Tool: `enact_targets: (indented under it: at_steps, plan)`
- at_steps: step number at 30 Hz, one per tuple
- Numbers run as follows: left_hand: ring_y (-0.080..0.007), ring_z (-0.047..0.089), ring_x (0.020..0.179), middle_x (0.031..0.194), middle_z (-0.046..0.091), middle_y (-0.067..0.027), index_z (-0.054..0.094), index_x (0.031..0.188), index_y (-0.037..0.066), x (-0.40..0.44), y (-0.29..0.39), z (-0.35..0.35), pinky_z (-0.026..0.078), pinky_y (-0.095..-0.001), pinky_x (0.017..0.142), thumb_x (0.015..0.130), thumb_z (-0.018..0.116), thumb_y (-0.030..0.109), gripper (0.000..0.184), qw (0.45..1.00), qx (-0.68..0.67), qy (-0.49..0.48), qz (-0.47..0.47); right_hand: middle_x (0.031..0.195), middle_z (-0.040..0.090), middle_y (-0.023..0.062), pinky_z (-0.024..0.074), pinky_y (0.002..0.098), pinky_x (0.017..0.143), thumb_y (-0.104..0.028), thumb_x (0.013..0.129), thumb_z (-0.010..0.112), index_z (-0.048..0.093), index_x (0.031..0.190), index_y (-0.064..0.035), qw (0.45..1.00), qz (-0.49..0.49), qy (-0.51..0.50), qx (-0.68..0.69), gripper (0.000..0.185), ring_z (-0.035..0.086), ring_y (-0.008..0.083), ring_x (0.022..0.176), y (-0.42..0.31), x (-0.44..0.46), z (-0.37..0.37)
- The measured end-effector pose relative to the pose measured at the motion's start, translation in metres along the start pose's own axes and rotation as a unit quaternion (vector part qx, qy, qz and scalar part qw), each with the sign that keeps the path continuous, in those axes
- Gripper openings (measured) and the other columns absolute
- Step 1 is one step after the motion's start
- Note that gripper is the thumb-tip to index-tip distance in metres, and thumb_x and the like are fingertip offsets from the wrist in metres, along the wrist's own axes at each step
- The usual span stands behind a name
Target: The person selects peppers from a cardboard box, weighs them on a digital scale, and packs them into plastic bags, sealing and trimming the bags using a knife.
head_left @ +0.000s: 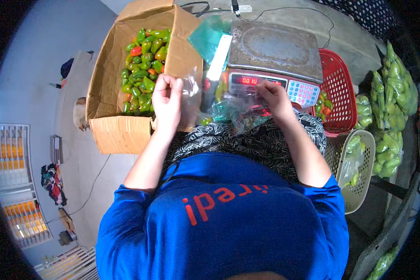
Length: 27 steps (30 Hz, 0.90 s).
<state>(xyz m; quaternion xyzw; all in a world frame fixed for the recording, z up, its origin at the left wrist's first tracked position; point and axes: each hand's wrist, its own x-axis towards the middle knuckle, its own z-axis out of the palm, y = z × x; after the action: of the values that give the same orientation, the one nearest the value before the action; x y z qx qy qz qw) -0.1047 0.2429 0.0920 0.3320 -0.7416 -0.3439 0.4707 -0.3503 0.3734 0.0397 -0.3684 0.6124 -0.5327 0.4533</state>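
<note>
My left hand (pixel 167 99) is pinched closed beside the near right wall of a cardboard box (pixel 121 133), at the edge of thin clear plastic. My right hand (pixel 276 99) pinches a crumpled clear plastic bag (pixel 247 105) in front of the scale's lit display. Whether one bag spans both hands I cannot tell. Many small green peppers (pixel 144 70), a few red or orange, lie in the box to my left. The digital scale (pixel 275 51) has a worn metal plate with nothing on it; my right hand covers part of its display.
Teal plastic bags (pixel 205 39) and a white strip (pixel 220 57) lie between box and scale. A red basket (pixel 338 88) with peppers stands right of the scale. Beyond are a cream basket (pixel 358 179) and several bags of green vegetables (pixel 396 93). A cord (pixel 308 10) runs behind the scale.
</note>
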Motion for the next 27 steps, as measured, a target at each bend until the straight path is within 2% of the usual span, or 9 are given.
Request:
enact_targets:
  at_steps: [2, 4, 6, 8, 12, 14, 19, 24, 27]
  plan:
    - [-0.0268, 0.047, 0.092, 0.096, 0.049, -0.0121, 0.049, 0.085, 0.003, 0.004, 0.024, 0.008, 0.039, -0.0345, 0.085, 0.065, 0.069, 0.008, 0.029, 0.984, 0.110, 0.005, 0.137, 0.079, 0.061, 0.0011, 0.0455, 0.0250, 0.065, -0.018, 0.092, 0.053, 0.061, 0.093, -0.0010, 0.997, 0.047, -0.026, 0.049, 0.018, 0.056, 0.0100, 0.070, -0.011, -0.005, 0.002]
    - [-0.0284, 0.045, 0.112, 0.115, 0.049, -0.0138, 0.046, 0.113, 0.005, 0.004, 0.043, 0.024, 0.035, -0.0388, 0.098, 0.062, 0.074, 0.016, 0.059, 0.959, 0.151, -0.094, 0.219, 0.080, 0.061, 0.0012, 0.0460, 0.0258, 0.065, -0.017, 0.092, 0.051, 0.061, 0.093, -0.0016, 0.995, 0.056, -0.060, 0.059, 0.018, 0.057, 0.0103, 0.070, -0.011, -0.006, 0.006]
    - [-0.0302, 0.046, 0.113, 0.118, 0.048, -0.0164, 0.041, 0.124, 0.003, -0.005, 0.070, 0.047, 0.036, -0.0387, 0.098, 0.063, 0.075, 0.020, 0.072, 0.948, 0.188, -0.249, 0.060, 0.079, 0.061, 0.0012, 0.0467, 0.0264, 0.064, -0.018, 0.093, 0.050, 0.061, 0.094, -0.0028, 0.995, 0.023, -0.094, 0.030, 0.019, 0.057, 0.0109, 0.070, -0.001, -0.005, 0.004]
    - [-0.0225, 0.055, 0.096, 0.105, 0.056, -0.0165, 0.046, 0.120, -0.002, -0.025, 0.024, 0.072, 0.045, -0.0333, 0.084, 0.074, 0.068, 0.018, 0.055, 0.919, 0.020, -0.383, -0.089, 0.079, 0.061, 0.0009, 0.0463, 0.0260, 0.061, -0.018, 0.093, 0.049, 0.061, 0.093, -0.0038, 0.996, -0.070, -0.019, 0.058, 0.019, 0.057, 0.0116, 0.069, 0.006, -0.002, 0.000]
    - [-0.0236, 0.062, 0.071, 0.083, 0.064, -0.0137, 0.058, 0.104, 0.003, -0.026, 0.004, 0.053, 0.050, -0.0368, 0.068, 0.078, 0.067, 0.023, 0.034, 0.869, 0.041, -0.490, -0.062, 0.072, 0.055, -0.0030, 0.0398, 0.0199, 0.054, -0.022, 0.092, 0.054, 0.058, 0.089, -0.0083, 0.963, -0.071, 0.128, 0.228, 0.015, 0.048, 0.0048, 0.059, -0.012, 0.002, -0.038]
    - [-0.0071, 0.055, 0.069, 0.082, 0.063, -0.0010, 0.062, 0.094, 0.002, -0.010, 0.021, 0.029, 0.047, -0.0243, 0.064, 0.083, 0.064, 0.017, 0.019, 0.874, -0.086, -0.428, -0.211, 0.071, 0.054, -0.0040, 0.0402, 0.0190, 0.055, -0.024, 0.091, 0.057, 0.057, 0.086, -0.0090, 0.943, -0.086, 0.138, 0.291, 0.016, 0.049, 0.0048, 0.061, 0.000, 0.010, -0.064]
    - [-0.0044, 0.051, 0.066, 0.072, 0.059, 0.0016, 0.061, 0.087, 0.004, 0.030, 0.043, -0.026, 0.041, -0.0201, 0.058, 0.084, 0.064, 0.014, 0.011, 0.921, -0.090, -0.256, -0.280, 0.075, 0.057, -0.0036, 0.0430, 0.0196, 0.060, -0.024, 0.090, 0.058, 0.059, 0.084, -0.0098, 0.930, -0.104, 0.132, 0.328, 0.015, 0.053, 0.0053, 0.066, -0.001, 0.017, -0.064]
    - [-0.0040, 0.049, 0.067, 0.071, 0.058, 0.0048, 0.063, 0.083, 0.006, 0.056, 0.024, -0.069, 0.038, -0.0187, 0.066, 0.086, 0.061, 0.016, 0.011, 0.977, -0.041, -0.137, -0.159, 0.084, 0.061, 0.0004, 0.0458, 0.0218, 0.070, -0.018, 0.089, 0.059, 0.061, 0.095, -0.0067, 0.922, -0.083, 0.164, 0.341, 0.013, 0.056, 0.0081, 0.075, 0.004, 0.015, -0.070]
    - [-0.0044, 0.050, 0.070, 0.075, 0.059, 0.0037, 0.061, 0.083, 0.006, 0.057, 0.026, -0.072, 0.039, -0.0191, 0.069, 0.088, 0.060, 0.017, 0.012, 0.985, -0.073, -0.079, -0.134, 0.096, 0.062, 0.0052, 0.0462, 0.0248, 0.076, -0.014, 0.088, 0.060, 0.058, 0.109, -0.0021, 0.959, -0.120, 0.229, 0.115, 0.025, 0.056, 0.0109, 0.084, 0.016, 0.021, -0.061]
